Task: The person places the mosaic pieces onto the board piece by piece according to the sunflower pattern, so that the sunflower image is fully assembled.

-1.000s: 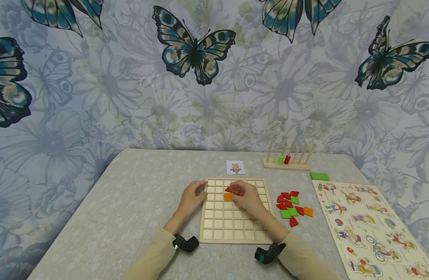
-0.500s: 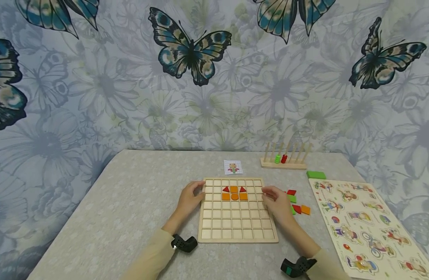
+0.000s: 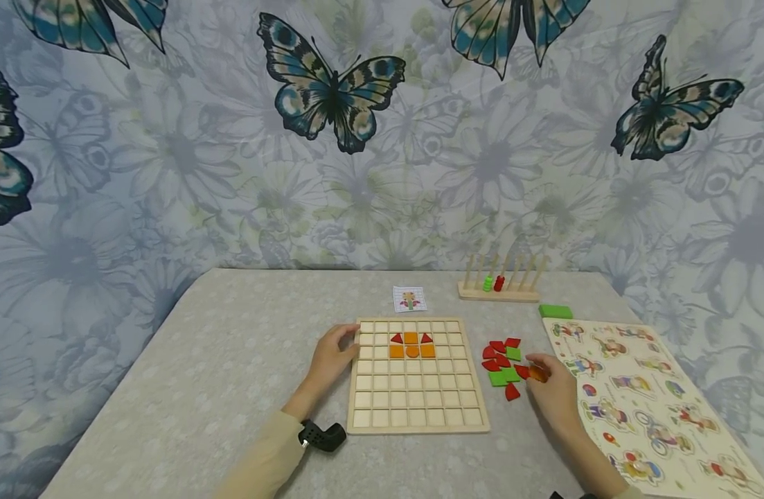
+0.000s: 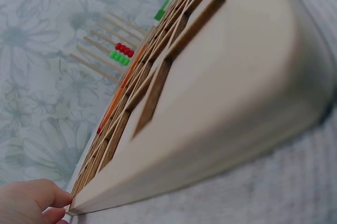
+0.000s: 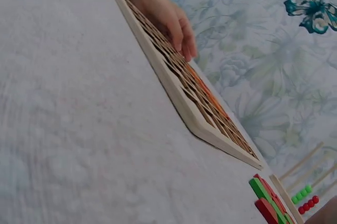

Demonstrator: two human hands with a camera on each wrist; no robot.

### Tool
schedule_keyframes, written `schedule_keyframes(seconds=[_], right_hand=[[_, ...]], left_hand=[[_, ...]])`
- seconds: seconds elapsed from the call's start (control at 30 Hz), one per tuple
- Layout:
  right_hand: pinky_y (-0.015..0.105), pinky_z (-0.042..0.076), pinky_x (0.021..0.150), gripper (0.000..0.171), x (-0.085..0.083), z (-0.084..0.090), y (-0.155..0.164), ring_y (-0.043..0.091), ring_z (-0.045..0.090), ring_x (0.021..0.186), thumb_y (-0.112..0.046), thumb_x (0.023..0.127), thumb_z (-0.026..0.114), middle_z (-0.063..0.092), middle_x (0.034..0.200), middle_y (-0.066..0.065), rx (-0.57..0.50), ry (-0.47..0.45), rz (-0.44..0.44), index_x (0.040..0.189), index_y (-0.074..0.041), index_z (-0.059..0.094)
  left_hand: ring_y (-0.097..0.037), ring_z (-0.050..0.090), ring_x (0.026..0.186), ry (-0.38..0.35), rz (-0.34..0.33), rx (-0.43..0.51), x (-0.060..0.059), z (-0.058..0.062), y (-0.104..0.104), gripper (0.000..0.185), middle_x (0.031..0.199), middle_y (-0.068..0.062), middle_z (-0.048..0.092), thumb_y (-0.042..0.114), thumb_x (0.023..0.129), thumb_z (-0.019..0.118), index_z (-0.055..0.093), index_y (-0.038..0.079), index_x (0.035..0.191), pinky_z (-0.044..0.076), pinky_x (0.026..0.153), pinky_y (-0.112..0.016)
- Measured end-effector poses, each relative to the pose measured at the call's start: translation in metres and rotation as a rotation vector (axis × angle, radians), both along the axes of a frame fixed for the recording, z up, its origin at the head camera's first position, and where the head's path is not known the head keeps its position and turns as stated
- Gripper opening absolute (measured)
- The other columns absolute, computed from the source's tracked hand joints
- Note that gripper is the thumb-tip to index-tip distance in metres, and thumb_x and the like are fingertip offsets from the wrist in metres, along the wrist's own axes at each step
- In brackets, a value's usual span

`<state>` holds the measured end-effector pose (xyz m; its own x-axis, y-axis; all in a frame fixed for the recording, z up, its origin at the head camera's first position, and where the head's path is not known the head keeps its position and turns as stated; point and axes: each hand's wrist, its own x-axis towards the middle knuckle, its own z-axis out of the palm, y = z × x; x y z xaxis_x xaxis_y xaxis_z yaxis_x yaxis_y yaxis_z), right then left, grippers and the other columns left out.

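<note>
A wooden grid board (image 3: 415,405) lies flat on the table. Its upper rows hold two red triangles (image 3: 396,339), several orange squares (image 3: 410,338) and an orange half-round. My left hand (image 3: 334,355) grips the board's left edge near the far corner; its fingers (image 5: 176,27) curl over the rim, and the fingertips (image 4: 50,203) touch the board's corner (image 4: 79,207). My right hand (image 3: 551,391) sits right of the board beside a pile of loose red and green pieces (image 3: 501,360), and pinches an orange piece (image 3: 537,375).
A small pattern card (image 3: 409,299) lies beyond the board. At the back right stand a peg rack with green and red beads (image 3: 499,284) and a green block (image 3: 555,312). A large picture puzzle board (image 3: 643,409) lies along the right edge.
My right hand left the grid board, moved right past the loose pile and took hold of the orange piece. The left hand stayed on the board's edge.
</note>
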<state>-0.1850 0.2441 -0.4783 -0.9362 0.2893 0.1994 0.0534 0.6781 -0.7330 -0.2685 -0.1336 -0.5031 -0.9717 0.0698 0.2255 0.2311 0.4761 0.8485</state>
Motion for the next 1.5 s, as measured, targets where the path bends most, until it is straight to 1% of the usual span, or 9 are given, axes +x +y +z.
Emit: schedule_keyframes(seconds=[0.13, 0.5, 0.6, 0.73, 0.8, 0.83, 0.97, 1.2, 1.5], right_hand=[[0.052, 0.048, 0.094, 0.035, 0.000, -0.002, 0.004, 0.038, 0.059, 0.104, 0.007, 0.082, 0.056, 0.063, 0.114, 0.026, 0.006, 0.002, -0.009, 0.117, 0.006, 0.060], [0.052, 0.049, 0.094, 0.032, -0.001, 0.000, 0.000, 0.037, 0.060, 0.104, 0.008, 0.085, 0.055, 0.063, 0.113, 0.027, 0.022, 0.027, 0.011, 0.117, 0.007, 0.060], [0.046, 0.051, 0.092, 0.032, -0.001, 0.002, -0.002, 0.035, 0.060, 0.103, 0.006, 0.085, 0.057, 0.063, 0.113, 0.025, 0.029, 0.045, 0.008, 0.116, 0.006, 0.061], [0.017, 0.049, 0.086, 0.032, -0.004, 0.003, -0.007, 0.032, 0.060, 0.104, 0.003, 0.086, 0.059, 0.062, 0.114, 0.022, -0.001, 0.044, 0.025, 0.118, 0.004, 0.061], [0.013, 0.048, 0.083, 0.032, -0.005, 0.002, -0.012, 0.032, 0.060, 0.103, 0.003, 0.085, 0.061, 0.062, 0.113, 0.022, -0.015, 0.052, 0.051, 0.117, 0.004, 0.061], [0.013, 0.050, 0.084, 0.032, -0.006, 0.001, -0.016, 0.032, 0.061, 0.102, 0.004, 0.084, 0.062, 0.062, 0.112, 0.021, -0.017, 0.060, 0.068, 0.117, 0.004, 0.061], [0.031, 0.056, 0.086, 0.032, -0.009, -0.005, -0.034, 0.029, 0.062, 0.097, 0.007, 0.080, 0.067, 0.065, 0.107, 0.017, -0.006, 0.122, 0.133, 0.112, 0.004, 0.064], [0.022, 0.054, 0.077, 0.033, -0.017, -0.006, -0.065, 0.026, 0.062, 0.090, 0.010, 0.076, 0.070, 0.067, 0.103, 0.015, -0.076, 0.175, 0.234, 0.108, 0.004, 0.065], [0.031, 0.056, 0.083, 0.032, -0.031, -0.005, -0.107, 0.025, 0.064, 0.099, 0.007, 0.076, 0.071, 0.068, 0.106, 0.011, -0.138, 0.149, 0.377, 0.107, 0.000, 0.067]], left_hand=[[-0.025, 0.056, 0.114, -0.007, 0.005, 0.000, 0.000, 0.002, -0.004, 0.036, 0.118, -0.010, 0.063, 0.009, 0.087, 0.066, 0.062, 0.006, 0.123, 0.046, 0.102, -0.044], [-0.027, 0.056, 0.115, -0.012, 0.014, 0.001, 0.002, 0.001, -0.006, 0.036, 0.119, -0.012, 0.063, 0.008, 0.086, 0.065, 0.062, 0.005, 0.123, 0.044, 0.103, -0.045], [-0.027, 0.056, 0.114, -0.012, 0.010, 0.004, 0.002, 0.001, -0.006, 0.037, 0.119, -0.012, 0.063, 0.008, 0.086, 0.066, 0.062, 0.005, 0.123, 0.045, 0.103, -0.045], [-0.027, 0.057, 0.114, 0.000, 0.009, 0.004, 0.001, 0.001, -0.005, 0.037, 0.118, -0.012, 0.063, 0.008, 0.086, 0.066, 0.062, 0.005, 0.122, 0.045, 0.102, -0.045], [-0.027, 0.057, 0.113, 0.003, 0.013, -0.005, 0.001, 0.000, -0.005, 0.036, 0.118, -0.012, 0.063, 0.008, 0.086, 0.066, 0.062, 0.005, 0.122, 0.046, 0.101, -0.045], [-0.027, 0.057, 0.113, 0.005, 0.015, -0.010, 0.001, 0.000, -0.005, 0.036, 0.117, -0.011, 0.063, 0.008, 0.086, 0.066, 0.062, 0.005, 0.122, 0.046, 0.101, -0.045], [-0.027, 0.057, 0.113, -0.007, 0.016, -0.013, 0.002, 0.000, -0.005, 0.036, 0.117, -0.012, 0.063, 0.007, 0.086, 0.066, 0.063, 0.005, 0.122, 0.046, 0.101, -0.044], [-0.028, 0.056, 0.118, -0.029, 0.007, 0.008, 0.001, 0.004, -0.003, 0.036, 0.118, -0.011, 0.062, 0.007, 0.086, 0.064, 0.061, 0.005, 0.122, 0.044, 0.106, -0.043], [-0.028, 0.056, 0.117, -0.030, 0.010, 0.008, 0.004, 0.005, -0.001, 0.036, 0.118, -0.011, 0.063, 0.007, 0.086, 0.065, 0.062, 0.006, 0.121, 0.044, 0.106, -0.044]])
